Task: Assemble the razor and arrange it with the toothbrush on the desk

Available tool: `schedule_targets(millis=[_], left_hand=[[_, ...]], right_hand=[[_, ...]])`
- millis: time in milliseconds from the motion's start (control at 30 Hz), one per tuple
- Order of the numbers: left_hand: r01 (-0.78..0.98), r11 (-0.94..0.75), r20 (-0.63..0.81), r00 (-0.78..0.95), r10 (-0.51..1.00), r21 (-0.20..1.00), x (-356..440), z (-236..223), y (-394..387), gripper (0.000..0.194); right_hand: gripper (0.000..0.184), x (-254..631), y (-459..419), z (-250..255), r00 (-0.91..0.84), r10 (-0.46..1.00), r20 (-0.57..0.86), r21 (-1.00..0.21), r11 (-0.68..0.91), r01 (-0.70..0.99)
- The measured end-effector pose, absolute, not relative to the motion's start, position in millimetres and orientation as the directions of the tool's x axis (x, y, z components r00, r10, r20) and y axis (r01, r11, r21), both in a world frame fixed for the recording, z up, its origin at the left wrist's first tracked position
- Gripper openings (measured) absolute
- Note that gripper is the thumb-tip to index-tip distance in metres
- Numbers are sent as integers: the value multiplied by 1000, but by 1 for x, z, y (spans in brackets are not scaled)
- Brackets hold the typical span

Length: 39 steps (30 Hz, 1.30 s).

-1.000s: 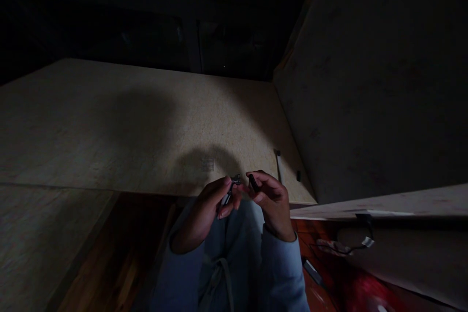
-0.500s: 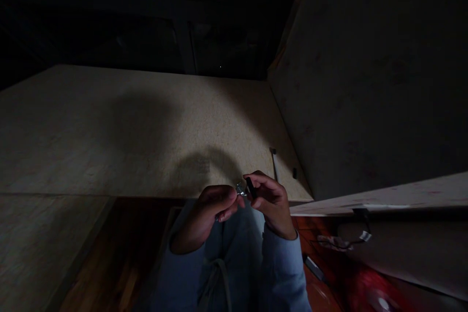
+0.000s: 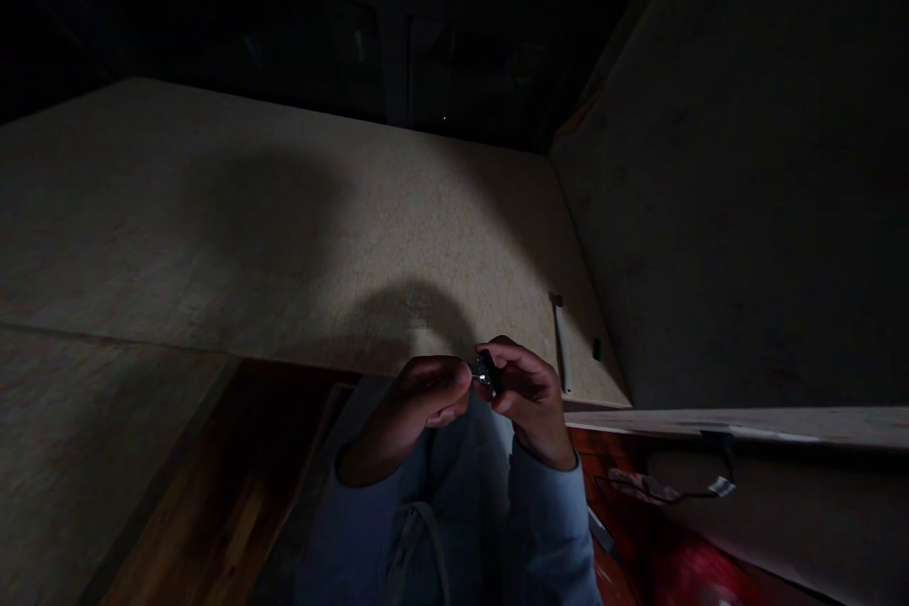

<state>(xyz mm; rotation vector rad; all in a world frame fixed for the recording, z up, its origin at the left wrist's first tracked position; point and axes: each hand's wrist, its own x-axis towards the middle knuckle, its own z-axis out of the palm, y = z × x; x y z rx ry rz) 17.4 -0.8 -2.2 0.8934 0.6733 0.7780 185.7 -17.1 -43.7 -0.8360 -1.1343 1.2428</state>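
In dim light my two hands meet low in the middle, over my lap and just in front of a large chipboard panel (image 3: pixel 284 237). My right hand (image 3: pixel 529 393) pinches a small dark block-shaped part (image 3: pixel 489 369) between thumb and fingertips. My left hand (image 3: pixel 418 398) is closed, its fingertips pressed against a small shiny metal piece (image 3: pixel 477 369) that touches the dark part. What the pieces are is too small and dark to name. Both sleeves are light blue.
A second chipboard panel (image 3: pixel 745 189) stands upright at the right. A thin pale stick (image 3: pixel 561 341) and a small dark bit (image 3: pixel 597 348) lie on the flat panel near that corner. Another board edge (image 3: pixel 745 424) runs at the right, with a cable (image 3: pixel 674 490) below it. Wooden floor (image 3: pixel 205 502) shows at lower left.
My hands have closed in on each other: the metal piece in the left fingers and the dark part in the right were apart and now touch. The view has shifted slightly.
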Motion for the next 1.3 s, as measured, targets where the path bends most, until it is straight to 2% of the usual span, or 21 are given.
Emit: schedule_targets(millis=[300,800,967,1300], left_hand=[[-268,264,-92,519,850,927,1,-14,-4,58],[-220,184,-61,472,880,958,-12,-7,-7,59],[-152,200,-106,475,874,968,-12,-7,-6,57],[-50,246,-182,535,825,968,-10,-16,-2,58]], right_hand=[[47,175,-14,-41,-119,983,142,-949,101,-300],[45,166,-6,-37,-175,958,227,-946,174,-274],[44,169,-4,-32,-187,952,244,-954,201,-220],[39,173,-5,-41,-142,960,240,-954,206,-217]])
